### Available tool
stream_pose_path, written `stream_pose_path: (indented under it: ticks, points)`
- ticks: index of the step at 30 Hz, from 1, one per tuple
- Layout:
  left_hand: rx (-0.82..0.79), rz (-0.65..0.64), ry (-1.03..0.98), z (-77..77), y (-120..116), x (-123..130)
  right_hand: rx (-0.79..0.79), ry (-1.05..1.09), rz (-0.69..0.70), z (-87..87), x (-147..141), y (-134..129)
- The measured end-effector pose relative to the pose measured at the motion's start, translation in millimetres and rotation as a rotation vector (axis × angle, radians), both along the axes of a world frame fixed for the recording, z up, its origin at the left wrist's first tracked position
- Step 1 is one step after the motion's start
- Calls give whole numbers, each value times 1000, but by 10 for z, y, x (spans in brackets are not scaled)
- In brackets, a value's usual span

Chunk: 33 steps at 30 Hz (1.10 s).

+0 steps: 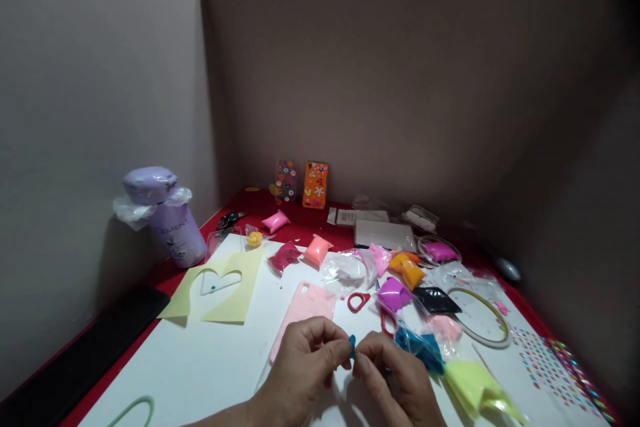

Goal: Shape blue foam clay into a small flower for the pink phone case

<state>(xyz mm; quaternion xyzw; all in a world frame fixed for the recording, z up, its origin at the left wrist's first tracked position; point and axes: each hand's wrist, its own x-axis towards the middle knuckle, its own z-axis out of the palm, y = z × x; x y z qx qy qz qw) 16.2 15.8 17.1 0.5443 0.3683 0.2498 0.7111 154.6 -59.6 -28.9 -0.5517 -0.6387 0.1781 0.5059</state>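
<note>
A small piece of blue clay is pinched between the fingertips of my two hands, over the white board. My left hand is closed, thumb and forefinger on the clay. My right hand meets it from the other side, its fingertips also pressed together at the clay. Partly hidden behind my left hand lies a phone case covered in pale pink. Close to my right hand are a pack of blue clay and a pair of scissors with red handles, its blades covered by other things.
Several clay packs, such as a yellow one and a purple one, crowd the right. Yellow paper with a heart cut-out lies left. A lilac bottle stands by the wall. Decorated phone cases, one orange, lean at the back. Gem stickers lie far right.
</note>
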Motion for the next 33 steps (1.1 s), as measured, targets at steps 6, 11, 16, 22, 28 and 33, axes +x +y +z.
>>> stream_pose_path:
  ticks: [6,11,16,22,28,33]
  points:
    - [4,7,10,-5,-14,-12,-18,45,-36,50,-6,-4]
    - [-55,6,14,-1,-20,9,-21,75,-56,62,-32,-16]
    - [-58,-2,50,-2,-22,31,-27,70,-36,88,-28,-11]
    - [228,42,77,12,33,-28,-78,136,-44,75,-14,-6]
    - [847,-90,383,75,72,-111,-75,222,-113,76,-35,-12]
    - [1050,-201,556,-50,56,-141,-73,248,-128,88,-17,-16]
